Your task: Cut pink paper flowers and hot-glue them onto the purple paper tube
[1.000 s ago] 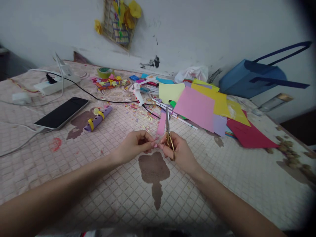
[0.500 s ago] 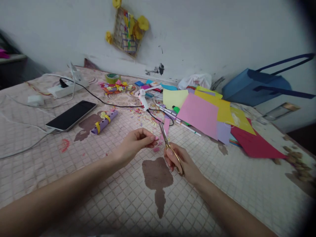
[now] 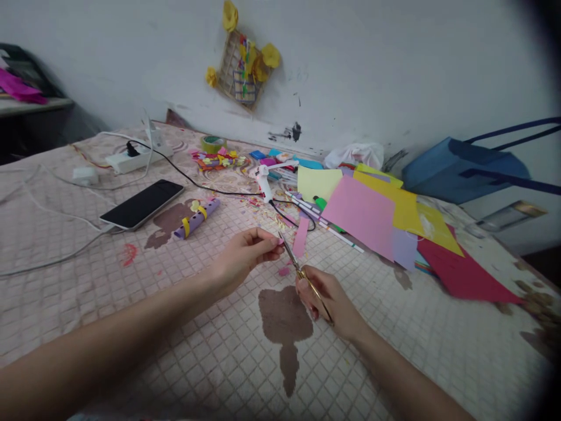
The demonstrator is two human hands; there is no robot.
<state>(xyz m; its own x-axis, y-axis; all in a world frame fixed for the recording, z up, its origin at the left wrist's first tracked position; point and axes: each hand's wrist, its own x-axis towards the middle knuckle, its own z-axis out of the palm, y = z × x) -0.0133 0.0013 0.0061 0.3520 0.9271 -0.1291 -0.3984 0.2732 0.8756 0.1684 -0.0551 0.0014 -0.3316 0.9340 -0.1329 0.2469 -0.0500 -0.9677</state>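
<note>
Left hand (image 3: 249,251) and right hand (image 3: 328,298) are both on the near side of the white glue gun (image 3: 263,185). Going rightward, a phone (image 3: 142,204) lies to the glue gun's left, with a purple roll (image 3: 204,215) between them. Nearer than the glue gun, the left hand is pinched closed on a tiny pink piece (image 3: 281,241). Gold-handled scissors (image 3: 291,252) slant up to it, the right hand curled around their handles; whether the blades grip the pink or merely sit beside it is too small to tell. A pink strip (image 3: 301,237) lies to the glue gun's near right, and a pink sheet (image 3: 362,213) farther right. With blade tips so close to the left fingertips, a slip could nick a finger; so small a piece, loosely pinched, might twist and be cut crooked, or drop among the scraps.
</note>
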